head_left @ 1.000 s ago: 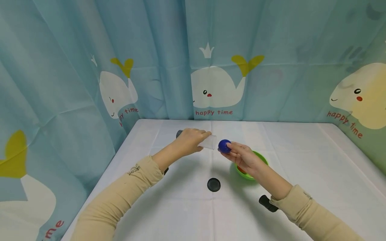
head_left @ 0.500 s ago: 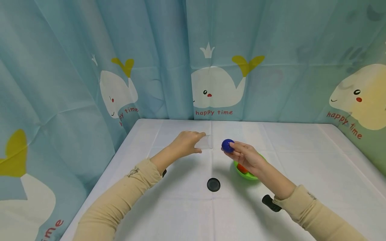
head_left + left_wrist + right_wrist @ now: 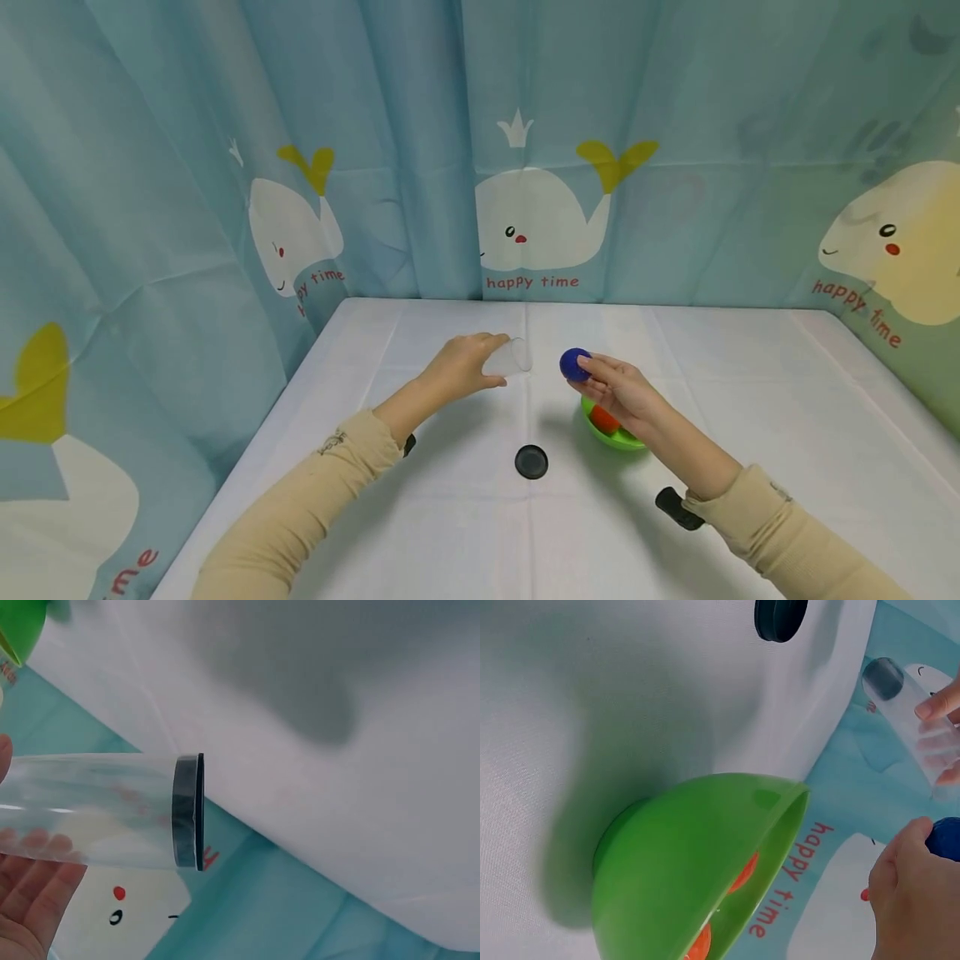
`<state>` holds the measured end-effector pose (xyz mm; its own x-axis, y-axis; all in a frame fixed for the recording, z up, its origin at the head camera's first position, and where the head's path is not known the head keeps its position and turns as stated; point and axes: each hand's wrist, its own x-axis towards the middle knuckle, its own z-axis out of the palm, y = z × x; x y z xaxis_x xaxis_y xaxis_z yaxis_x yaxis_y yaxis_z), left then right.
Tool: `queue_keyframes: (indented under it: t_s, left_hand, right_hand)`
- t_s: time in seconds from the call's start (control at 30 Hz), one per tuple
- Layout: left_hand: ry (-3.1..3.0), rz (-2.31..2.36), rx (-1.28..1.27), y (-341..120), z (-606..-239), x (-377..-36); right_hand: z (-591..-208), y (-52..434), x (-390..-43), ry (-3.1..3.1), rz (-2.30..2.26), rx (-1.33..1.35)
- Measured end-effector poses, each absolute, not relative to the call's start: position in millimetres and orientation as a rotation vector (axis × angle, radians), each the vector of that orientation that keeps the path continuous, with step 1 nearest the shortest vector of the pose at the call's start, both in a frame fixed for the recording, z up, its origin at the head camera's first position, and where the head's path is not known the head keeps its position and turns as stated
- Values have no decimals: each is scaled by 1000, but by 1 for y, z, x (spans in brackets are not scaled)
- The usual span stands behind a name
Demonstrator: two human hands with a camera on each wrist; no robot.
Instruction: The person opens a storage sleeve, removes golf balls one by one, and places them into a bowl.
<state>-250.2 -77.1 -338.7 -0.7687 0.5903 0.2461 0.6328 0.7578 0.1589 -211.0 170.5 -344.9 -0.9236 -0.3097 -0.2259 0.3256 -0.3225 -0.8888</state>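
My left hand (image 3: 491, 362) grips a clear plastic tube (image 3: 512, 357) above the white table (image 3: 750, 433), its open mouth turned toward the right hand. The left wrist view shows the tube (image 3: 90, 810) closed by a black cap (image 3: 187, 812) at its far end, with my fingers (image 3: 30, 892) around it. Fingertips of my right hand (image 3: 588, 375) pinch a dark blue ball (image 3: 574, 364), a short gap right of the tube's mouth. In the right wrist view the ball (image 3: 945, 836) peeks past the hand (image 3: 907, 900), with the tube (image 3: 915, 720) beyond.
A green bowl (image 3: 618, 435) with orange pieces (image 3: 742, 874) sits under my right wrist. A loose black cap (image 3: 531, 461) lies on the table near the front middle. Whale-print curtains (image 3: 525, 167) close the table's back and sides.
The tube has drawn back left and turned, so its black end is now hidden behind my left hand. The blue ball has shifted right, widening the gap to the tube's mouth.
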Motion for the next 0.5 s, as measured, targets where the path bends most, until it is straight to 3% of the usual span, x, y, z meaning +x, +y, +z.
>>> queue_keyframes:
  t_s: [0.5]
  left_hand:
    - [-2787,-678,-795,-81,-347,-245]
  right_hand:
    - [-342,183,-208,1559,-2287,25]
